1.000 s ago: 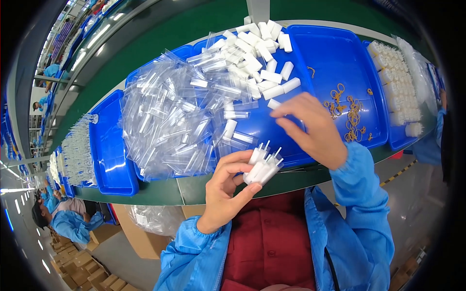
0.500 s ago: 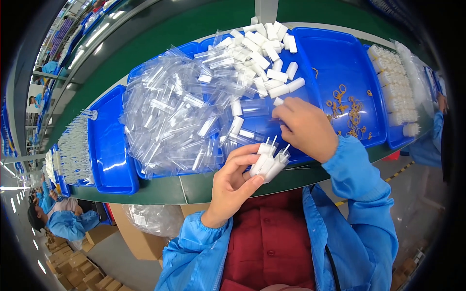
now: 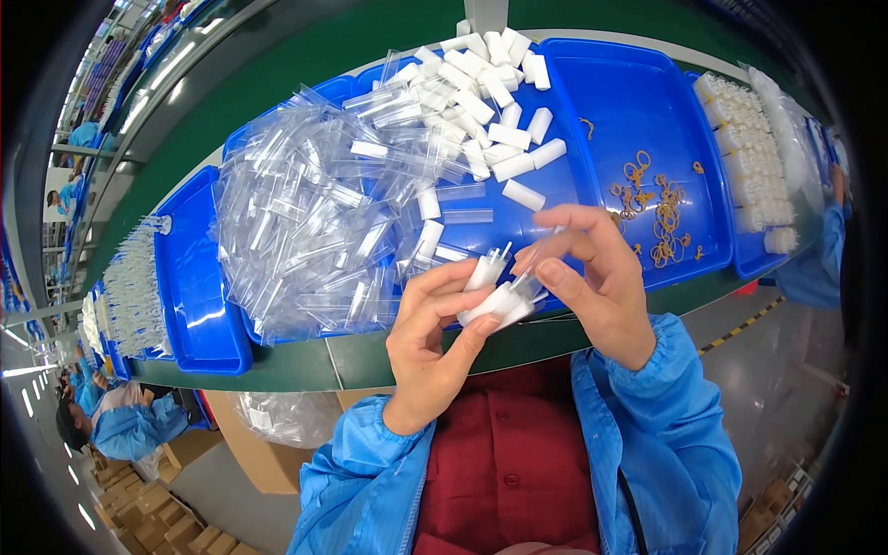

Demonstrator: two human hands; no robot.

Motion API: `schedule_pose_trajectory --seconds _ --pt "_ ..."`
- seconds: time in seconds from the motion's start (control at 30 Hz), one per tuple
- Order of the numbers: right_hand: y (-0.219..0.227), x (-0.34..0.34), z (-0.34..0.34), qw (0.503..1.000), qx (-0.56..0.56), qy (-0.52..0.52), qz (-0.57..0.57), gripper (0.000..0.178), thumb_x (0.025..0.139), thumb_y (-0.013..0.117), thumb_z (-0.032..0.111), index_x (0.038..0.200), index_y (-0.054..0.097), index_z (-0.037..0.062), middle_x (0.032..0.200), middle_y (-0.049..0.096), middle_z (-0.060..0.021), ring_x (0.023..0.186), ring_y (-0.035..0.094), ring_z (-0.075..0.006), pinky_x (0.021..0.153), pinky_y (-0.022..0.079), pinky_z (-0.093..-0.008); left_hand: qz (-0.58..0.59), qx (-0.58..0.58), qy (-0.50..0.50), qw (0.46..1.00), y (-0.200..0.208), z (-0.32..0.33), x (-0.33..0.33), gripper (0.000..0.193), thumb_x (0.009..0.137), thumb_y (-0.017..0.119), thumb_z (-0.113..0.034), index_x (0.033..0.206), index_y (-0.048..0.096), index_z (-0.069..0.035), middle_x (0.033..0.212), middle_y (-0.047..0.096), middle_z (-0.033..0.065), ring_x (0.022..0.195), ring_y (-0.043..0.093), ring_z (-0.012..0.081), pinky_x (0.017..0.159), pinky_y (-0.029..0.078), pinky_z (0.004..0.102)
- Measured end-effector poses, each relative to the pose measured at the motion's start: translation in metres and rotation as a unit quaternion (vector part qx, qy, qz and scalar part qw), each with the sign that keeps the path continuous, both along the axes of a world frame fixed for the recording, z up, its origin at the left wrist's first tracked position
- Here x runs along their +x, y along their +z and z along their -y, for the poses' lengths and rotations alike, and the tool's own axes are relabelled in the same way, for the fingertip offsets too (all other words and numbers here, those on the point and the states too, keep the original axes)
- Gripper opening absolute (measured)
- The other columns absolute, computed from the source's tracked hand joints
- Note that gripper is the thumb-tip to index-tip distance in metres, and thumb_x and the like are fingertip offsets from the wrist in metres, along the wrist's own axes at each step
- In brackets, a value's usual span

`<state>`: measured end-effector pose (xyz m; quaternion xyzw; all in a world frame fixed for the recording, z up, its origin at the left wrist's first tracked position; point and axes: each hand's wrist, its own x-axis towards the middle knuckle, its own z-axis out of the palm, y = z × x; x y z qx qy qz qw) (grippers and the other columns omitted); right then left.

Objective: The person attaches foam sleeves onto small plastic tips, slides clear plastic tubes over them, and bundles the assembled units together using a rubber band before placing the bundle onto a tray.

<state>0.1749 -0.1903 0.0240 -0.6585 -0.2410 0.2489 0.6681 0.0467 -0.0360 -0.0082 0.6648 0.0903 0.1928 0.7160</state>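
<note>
My left hand (image 3: 435,338) is closed around several white cylindrical pieces (image 3: 502,303) with thin white stems pointing up. Close beside it, on the right, my right hand (image 3: 601,282) pinches a clear plastic sleeve (image 3: 548,250) between thumb and fingers, just above the stems. The sleeve's lower end overlaps the white pieces, so I cannot tell whether they touch. Beyond my hands, a blue tray holds a heap of clear plastic sleeves (image 3: 305,217) and a pile of white blocks (image 3: 476,83). One loose white block (image 3: 524,194) lies near my right fingertips.
Right of the heap, a blue tray (image 3: 638,102) holds small yellowish rings (image 3: 668,217). Bundled white parts (image 3: 749,157) stand farther right. On the left are another blue tray (image 3: 199,314) and rows of thin white-stemmed parts (image 3: 134,296). A person in blue (image 3: 139,425) sits at far left.
My right hand has come back from the white blocks toward my left hand, and a clear plastic sleeve now shows in its fingers. My left hand keeps its hold and has shifted slightly left.
</note>
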Motion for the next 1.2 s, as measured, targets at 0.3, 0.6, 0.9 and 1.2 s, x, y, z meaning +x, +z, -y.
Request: schedule_pose_trajectory --seconds 0.3,0.6,0.9,1.2 --pt "-0.013 -0.001 0.006 0.991 -0.043 -0.013 0.123 0.028 0.093 0.07 0.011 0.114 0.054 0.0015 0.103 0.071 -0.0126 0.1 0.068 -0.0171 0.087 0.051 -0.0292 -0.015 0.004 0.002 1.0 -0.001 0.002 0.002 0.024 0.089 0.07 0.003 0.113 0.066 0.003 0.133 0.051 0.0163 0.117 0.061 0.0256 0.093 0.056 0.0332" --pt "-0.018 -0.015 0.005 0.998 0.0 -0.022 0.051 0.028 0.092 0.071 0.01 0.113 0.055 0.002 0.099 0.072 -0.0115 0.096 0.071 -0.0186 0.082 0.054 -0.0281 -0.047 0.022 0.009 0.999 0.002 0.003 0.007 0.017 0.09 0.07 -0.001 0.107 0.069 0.0 0.129 0.056 0.0151 0.111 0.063 0.0226 0.089 0.055 0.0312" --pt "-0.017 -0.012 0.007 0.995 0.019 -0.069 0.074 0.031 0.088 0.075 0.008 0.112 0.056 0.0024 0.099 0.07 -0.0109 0.095 0.071 -0.0187 0.081 0.054 -0.0281 0.012 0.279 0.054 0.959 0.002 0.009 0.009 0.024 0.081 0.077 0.001 0.104 0.071 -0.001 0.124 0.062 0.0166 0.107 0.065 0.0281 0.088 0.054 0.0342" --pt "-0.019 -0.007 0.012 0.991 -0.046 -0.029 0.121 0.029 0.088 0.075 0.01 0.11 0.059 0.0028 0.102 0.07 -0.009 0.094 0.069 -0.0183 0.081 0.051 -0.029 -0.039 0.183 0.063 0.98 0.0 0.006 0.011 0.024 0.078 0.078 0.0 0.101 0.071 0.001 0.12 0.064 0.0171 0.104 0.067 0.0293 0.088 0.054 0.0345"
